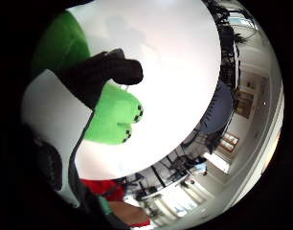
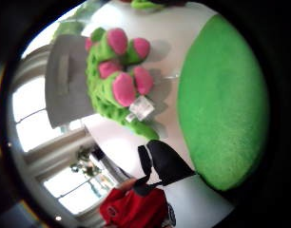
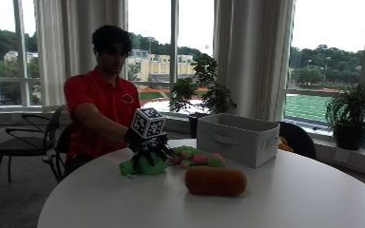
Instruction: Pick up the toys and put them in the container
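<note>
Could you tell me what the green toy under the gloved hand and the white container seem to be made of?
Green toy: soft plush, going by its fuzzy nap in the thumb side palm view. White container: probably stiff fabric, matte with a sewn-looking side handle, though I can't be sure.

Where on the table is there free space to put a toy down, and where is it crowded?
Free: the wide table area right of the orange toy, and the front edge below it. Crowded: between the gloved hand on the green toy, the pink-green toy and the container.
</note>
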Available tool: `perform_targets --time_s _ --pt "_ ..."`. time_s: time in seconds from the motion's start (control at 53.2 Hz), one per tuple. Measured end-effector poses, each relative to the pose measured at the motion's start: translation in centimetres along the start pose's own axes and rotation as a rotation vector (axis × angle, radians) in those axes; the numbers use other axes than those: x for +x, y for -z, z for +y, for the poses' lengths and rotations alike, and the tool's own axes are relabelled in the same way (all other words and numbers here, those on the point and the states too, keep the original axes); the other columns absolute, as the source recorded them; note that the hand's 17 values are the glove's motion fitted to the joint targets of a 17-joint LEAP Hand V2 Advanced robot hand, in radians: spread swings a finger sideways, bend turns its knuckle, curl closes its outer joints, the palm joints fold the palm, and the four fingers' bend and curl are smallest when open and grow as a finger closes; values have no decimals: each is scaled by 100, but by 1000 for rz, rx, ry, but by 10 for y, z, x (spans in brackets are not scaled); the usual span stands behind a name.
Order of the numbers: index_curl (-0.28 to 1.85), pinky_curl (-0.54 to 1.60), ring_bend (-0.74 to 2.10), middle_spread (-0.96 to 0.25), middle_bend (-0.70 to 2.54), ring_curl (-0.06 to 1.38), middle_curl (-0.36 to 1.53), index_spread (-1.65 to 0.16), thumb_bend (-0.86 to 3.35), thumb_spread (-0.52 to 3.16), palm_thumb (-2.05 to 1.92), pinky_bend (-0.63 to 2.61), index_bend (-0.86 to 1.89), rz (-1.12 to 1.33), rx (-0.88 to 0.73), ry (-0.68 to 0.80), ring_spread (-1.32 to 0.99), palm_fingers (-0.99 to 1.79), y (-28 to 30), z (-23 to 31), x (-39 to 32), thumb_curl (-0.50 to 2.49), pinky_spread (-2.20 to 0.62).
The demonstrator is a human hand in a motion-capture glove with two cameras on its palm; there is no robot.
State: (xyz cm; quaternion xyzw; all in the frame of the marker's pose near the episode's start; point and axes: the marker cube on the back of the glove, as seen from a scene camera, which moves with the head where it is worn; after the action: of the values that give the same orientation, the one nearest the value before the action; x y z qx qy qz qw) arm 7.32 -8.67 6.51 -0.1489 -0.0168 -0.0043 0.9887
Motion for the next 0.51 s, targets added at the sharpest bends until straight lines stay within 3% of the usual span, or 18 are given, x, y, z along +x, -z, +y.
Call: perform_targets --time_s 0.244,0.395,0.508 --pt "16 44 48 -8 15 34 18 -38 5 108 24 139 11 145 -23 16 -4 -5 -7 0 3 35 0" --pt "21 38 63 -17 21 37 22 -41 12 115 41 127 21 117 70 -7 -20 24 -5 -2 2 40 -12" --pt "23 34 76 -27 32 40 27 -41 16 119 51 121 21 100 150 -19 -35 63 -1 -2 1 45 -25"
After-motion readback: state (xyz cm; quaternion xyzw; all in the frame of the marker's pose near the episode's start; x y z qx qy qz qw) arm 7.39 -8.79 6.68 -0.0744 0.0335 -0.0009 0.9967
